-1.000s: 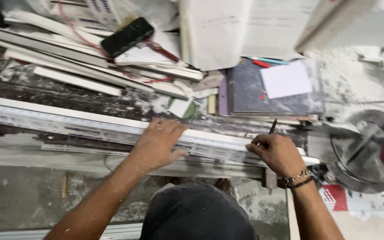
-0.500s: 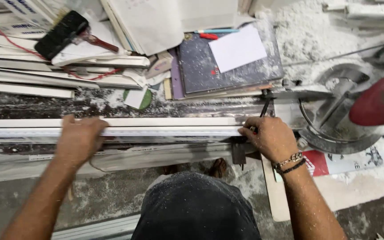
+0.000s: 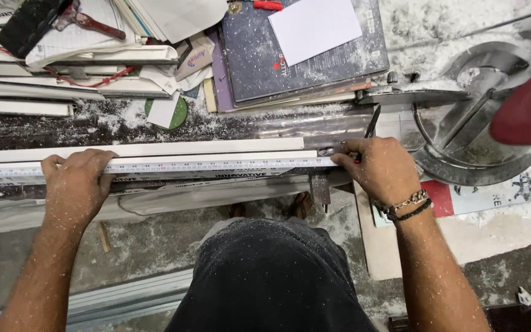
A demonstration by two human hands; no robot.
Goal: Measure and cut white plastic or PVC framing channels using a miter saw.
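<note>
Both hands press a measuring tape (image 3: 216,165) flat along the white profile (image 3: 155,149): left hand (image 3: 78,184) spread, right hand (image 3: 381,169) pinching the tape's end and a pencil (image 3: 371,123).

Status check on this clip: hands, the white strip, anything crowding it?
Left hand pressing measuring tape onto white strip. Right hand pins tape end, pencil in grip. Saw close right, books behind.
</note>
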